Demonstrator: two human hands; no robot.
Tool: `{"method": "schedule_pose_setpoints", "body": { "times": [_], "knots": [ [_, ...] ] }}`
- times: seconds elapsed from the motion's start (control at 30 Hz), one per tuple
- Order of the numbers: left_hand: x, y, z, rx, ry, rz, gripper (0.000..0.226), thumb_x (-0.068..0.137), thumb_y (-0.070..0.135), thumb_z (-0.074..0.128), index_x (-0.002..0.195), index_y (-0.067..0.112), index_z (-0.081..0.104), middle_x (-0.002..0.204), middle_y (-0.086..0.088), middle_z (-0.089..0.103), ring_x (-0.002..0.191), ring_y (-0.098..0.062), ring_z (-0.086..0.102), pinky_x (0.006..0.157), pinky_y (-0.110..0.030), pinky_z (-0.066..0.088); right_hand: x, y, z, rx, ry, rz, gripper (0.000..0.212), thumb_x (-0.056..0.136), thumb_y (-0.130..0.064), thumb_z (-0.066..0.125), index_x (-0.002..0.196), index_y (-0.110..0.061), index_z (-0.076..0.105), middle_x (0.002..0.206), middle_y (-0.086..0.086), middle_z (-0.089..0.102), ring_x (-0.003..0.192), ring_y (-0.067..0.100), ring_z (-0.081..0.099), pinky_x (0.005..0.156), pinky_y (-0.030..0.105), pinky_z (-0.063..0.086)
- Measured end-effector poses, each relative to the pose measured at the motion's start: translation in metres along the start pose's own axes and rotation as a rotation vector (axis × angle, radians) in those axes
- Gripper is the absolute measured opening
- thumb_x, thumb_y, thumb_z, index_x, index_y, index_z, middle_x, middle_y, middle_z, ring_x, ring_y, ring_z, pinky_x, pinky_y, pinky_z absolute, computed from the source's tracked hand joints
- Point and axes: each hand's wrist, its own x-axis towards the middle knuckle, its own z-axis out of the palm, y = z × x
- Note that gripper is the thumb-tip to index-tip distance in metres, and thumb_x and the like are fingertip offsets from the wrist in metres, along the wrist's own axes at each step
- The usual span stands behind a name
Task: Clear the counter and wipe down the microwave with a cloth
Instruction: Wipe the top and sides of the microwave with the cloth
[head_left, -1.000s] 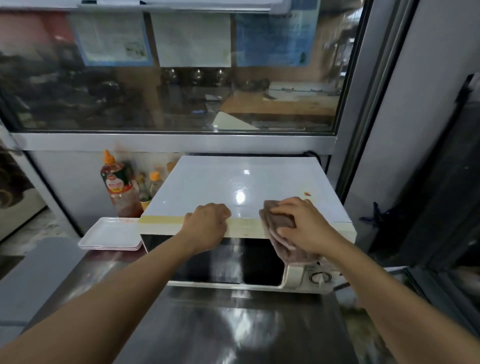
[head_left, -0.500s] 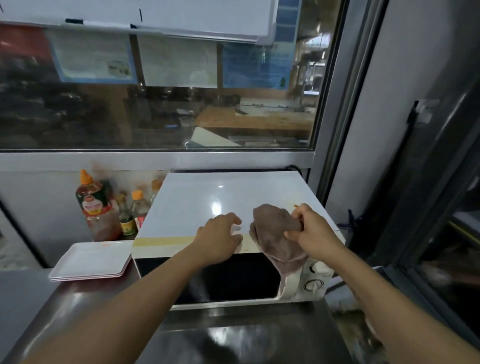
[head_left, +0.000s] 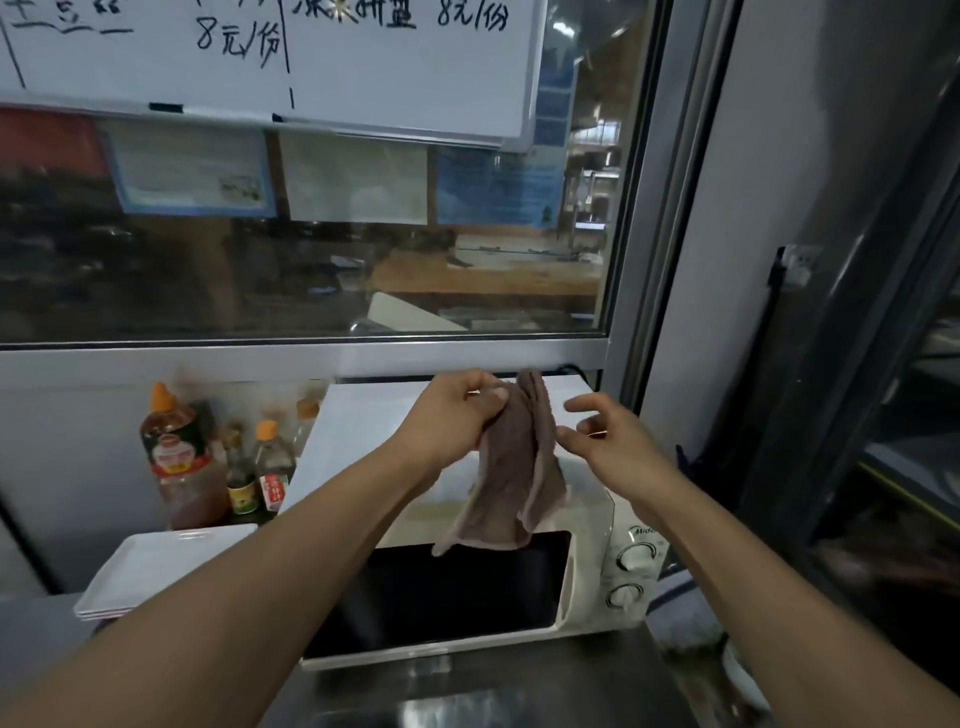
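Here, cloth (head_left: 511, 467) pinched in left hand (head_left: 451, 415) fingers, hanging above microwave (head_left: 587, 566), right hand (head_left: 610, 434) fingers spread just beside it

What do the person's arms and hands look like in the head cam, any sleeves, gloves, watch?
Both forearms are bare right down to the bottom frame edge: no sleeve or cuff shows. The left hand and right hand wear no gloves. No watch, band or ring shows on either wrist or on the fingers in view. No tape, markers or cables on the arms.
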Motion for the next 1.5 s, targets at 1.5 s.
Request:
{"method": "schedule_pose_setpoints", "body": {
  "times": [1.5],
  "knots": [
    [0.058, 0.017, -0.006, -0.179, -0.1, -0.105, 0.007, 0.094, 0.021, 0.055, 0.089, 0.017, 0.055, 0.072, 0.002, 0.063, 0.063, -0.007, 0.061, 0.057, -0.02, 0.049, 0.049, -0.087, -0.022, 0.485, -0.039, 0.185, 0.006, 0.088, 0.005, 0.056, 0.084, 0.002, 0.057, 0.08, 0.016, 0.06, 0.071, 0.022, 0.064, 0.055, 0.029, 0.058]
  ]
}}
